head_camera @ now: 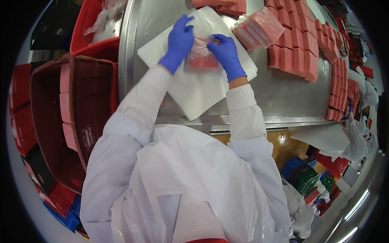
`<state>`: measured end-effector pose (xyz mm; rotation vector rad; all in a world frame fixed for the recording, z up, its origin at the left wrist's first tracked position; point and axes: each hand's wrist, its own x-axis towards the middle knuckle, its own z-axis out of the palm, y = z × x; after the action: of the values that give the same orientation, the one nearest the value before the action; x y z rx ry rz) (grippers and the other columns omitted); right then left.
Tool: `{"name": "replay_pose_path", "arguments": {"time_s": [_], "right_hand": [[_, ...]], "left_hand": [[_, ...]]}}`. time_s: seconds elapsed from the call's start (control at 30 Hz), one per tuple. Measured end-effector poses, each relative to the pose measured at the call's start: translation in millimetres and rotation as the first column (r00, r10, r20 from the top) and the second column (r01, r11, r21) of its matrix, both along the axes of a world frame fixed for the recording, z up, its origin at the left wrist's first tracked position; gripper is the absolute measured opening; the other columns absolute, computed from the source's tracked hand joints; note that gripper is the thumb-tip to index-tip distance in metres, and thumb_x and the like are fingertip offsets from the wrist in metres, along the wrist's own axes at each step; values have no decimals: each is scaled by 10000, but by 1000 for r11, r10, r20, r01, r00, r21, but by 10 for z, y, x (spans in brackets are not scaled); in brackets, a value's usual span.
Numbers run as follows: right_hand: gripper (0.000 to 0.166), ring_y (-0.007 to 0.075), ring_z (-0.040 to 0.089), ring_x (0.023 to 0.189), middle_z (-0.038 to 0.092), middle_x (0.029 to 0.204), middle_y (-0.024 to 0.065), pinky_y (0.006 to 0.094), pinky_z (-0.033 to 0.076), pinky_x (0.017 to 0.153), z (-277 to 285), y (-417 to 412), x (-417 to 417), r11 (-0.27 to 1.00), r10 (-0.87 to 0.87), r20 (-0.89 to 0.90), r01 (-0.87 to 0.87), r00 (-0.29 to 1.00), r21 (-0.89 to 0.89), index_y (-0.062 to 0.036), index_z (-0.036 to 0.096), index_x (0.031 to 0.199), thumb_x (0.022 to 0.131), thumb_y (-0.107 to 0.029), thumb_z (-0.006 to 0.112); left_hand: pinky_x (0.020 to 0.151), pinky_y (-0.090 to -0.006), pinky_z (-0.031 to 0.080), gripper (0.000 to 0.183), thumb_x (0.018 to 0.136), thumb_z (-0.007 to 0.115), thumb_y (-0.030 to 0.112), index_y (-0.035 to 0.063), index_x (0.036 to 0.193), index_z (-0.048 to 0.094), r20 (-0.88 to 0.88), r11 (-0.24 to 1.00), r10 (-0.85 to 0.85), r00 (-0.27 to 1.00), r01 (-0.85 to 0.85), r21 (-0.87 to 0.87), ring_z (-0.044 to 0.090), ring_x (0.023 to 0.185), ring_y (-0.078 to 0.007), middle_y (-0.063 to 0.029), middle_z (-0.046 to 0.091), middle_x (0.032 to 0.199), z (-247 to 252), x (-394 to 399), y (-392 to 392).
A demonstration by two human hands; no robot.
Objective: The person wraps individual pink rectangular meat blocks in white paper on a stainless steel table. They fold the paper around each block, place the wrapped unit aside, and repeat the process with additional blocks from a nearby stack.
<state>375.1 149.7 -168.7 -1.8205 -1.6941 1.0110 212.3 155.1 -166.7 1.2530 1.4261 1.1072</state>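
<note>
A pink block (203,63), apparently meat, lies partly wrapped in creased clear film (200,50) between my two blue-gloved hands. My left hand (180,42) is at the block's left side, with its fingertips at the film's blurred far part. On the right, my right hand (226,56) pinches the film by the block's upper right corner with thumb and forefinger. Beneath the block, a stack of white sheets (200,91) lies turned cornerwise on the steel table (291,100). Several wrapped pink slabs (258,29) lean together just right of the stack.
Rows of bare pink blocks (293,39) cover the table's right side, with more pieces (225,6) at the far edge. To my left stand a maroon tub (91,79) holding pink blocks and a red crate (79,30) with crumpled plastic. Another person's sleeve (355,133) shows far right.
</note>
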Motion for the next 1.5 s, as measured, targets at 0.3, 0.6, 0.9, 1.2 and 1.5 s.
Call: {"name": "replay_pose_path", "arguments": {"time_s": [0.3,0.6,0.9,1.2,1.5], "right_hand": [[397,231,558,829,532,986,172,291,452,746,106,24,124,963,-85,-266,11,960,-269,-22,561,1020,667,-180,650],[321,85,509,684,546,807,28,217,442,629,1774,95,310,850,-142,-802,487,581,202,5,491,925,703,-96,700],[571,180,465,829,464,915,112,297,420,738,1226,376,1007,605,-604,-91,529,792,595,-9,437,1031,639,-279,755],[580,312,509,980,525,993,215,365,384,840,1059,-470,-394,930,-223,-414,320,883,182,-60,333,1216,788,-351,595],[187,214,544,701,534,705,52,358,412,702,123,-1236,-181,370,775,565,-928,282,-44,-140,601,856,788,-306,548]], "left_hand": [[858,-378,429,355,752,602,183,79,1090,576,-726,688,-53,685,552,471,541,1006,-301,-114,577,1074,50,2,-591],[685,-282,464,247,826,531,200,-25,882,614,-36,983,38,999,-31,179,584,693,-151,-64,605,660,596,364,913],[697,-338,466,416,679,697,307,15,933,545,-315,973,75,946,0,232,563,772,-242,-119,579,856,125,760,1993],[682,-330,451,327,866,485,326,104,1104,455,-169,984,-24,985,53,169,593,769,-257,-125,592,850,515,105,-242],[810,-376,426,383,780,603,312,67,1064,521,-389,901,-376,841,429,56,529,953,-260,-138,507,1101,564,-542,-128]]}}
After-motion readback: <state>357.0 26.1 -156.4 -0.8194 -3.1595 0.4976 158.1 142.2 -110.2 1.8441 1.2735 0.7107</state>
